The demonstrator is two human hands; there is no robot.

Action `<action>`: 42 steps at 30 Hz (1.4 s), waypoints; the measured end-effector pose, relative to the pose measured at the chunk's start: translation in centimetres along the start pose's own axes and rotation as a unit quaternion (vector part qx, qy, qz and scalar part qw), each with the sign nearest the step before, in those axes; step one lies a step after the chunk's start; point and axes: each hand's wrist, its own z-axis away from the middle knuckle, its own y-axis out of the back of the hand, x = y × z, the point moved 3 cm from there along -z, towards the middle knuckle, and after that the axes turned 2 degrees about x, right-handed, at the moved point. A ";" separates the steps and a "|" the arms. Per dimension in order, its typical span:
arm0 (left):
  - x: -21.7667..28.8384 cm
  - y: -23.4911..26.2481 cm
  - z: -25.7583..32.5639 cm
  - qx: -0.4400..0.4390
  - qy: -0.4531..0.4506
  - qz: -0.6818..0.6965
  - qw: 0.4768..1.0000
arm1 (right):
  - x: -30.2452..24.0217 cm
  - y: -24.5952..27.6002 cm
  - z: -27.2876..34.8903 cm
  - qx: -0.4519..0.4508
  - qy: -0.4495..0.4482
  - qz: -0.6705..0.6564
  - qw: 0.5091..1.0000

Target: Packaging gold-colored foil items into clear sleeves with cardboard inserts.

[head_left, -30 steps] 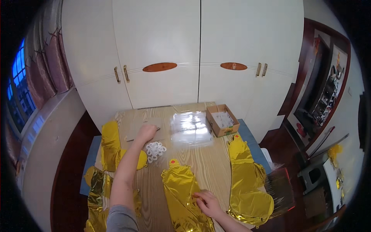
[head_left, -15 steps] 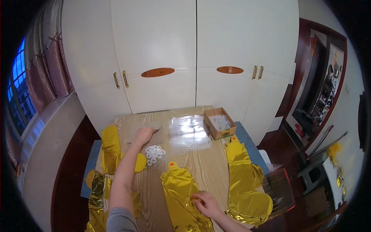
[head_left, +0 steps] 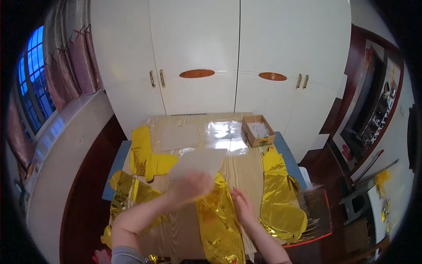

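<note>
Table (head_left: 184, 132) is carrying gold foil (head_left: 220, 220) at centre, more foil both sides, box (head_left: 258, 132) at the far right corner. Left hand (head_left: 193, 185) is pinching a blurred pale sheet (head_left: 198, 162) above the foil; right hand (head_left: 241, 204) is lying flat on it, fingers spread.

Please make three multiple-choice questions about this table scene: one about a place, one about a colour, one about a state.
1. Where does the small cardboard box stand?
A. at the far right of the table
B. on the floor
C. under the window

2. What colour are the foil pieces?
A. silver
B. gold
C. red

3. What is the left hand doing?
A. lying flat on the table
B. holding up a pale sheet
C. reaching into the box

Key: 1 A, the box sits by the far right edge of the table. 2 B, the foil shines gold. 3 B, a blurred pale sheet rises from its fingers.
</note>
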 end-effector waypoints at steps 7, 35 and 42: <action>6.2 8.0 0.9 -0.065 0.094 0.345 0.932 | -3.1 -2.1 -0.9 -0.092 -0.210 -0.113 0.967; 11.6 -4.0 13.0 -0.286 0.297 0.433 0.802 | 2.8 1.2 1.4 -0.027 0.162 0.478 0.863; 11.8 -3.8 12.9 -0.291 0.269 0.439 0.806 | 1.4 0.7 1.7 -0.033 0.144 0.508 0.848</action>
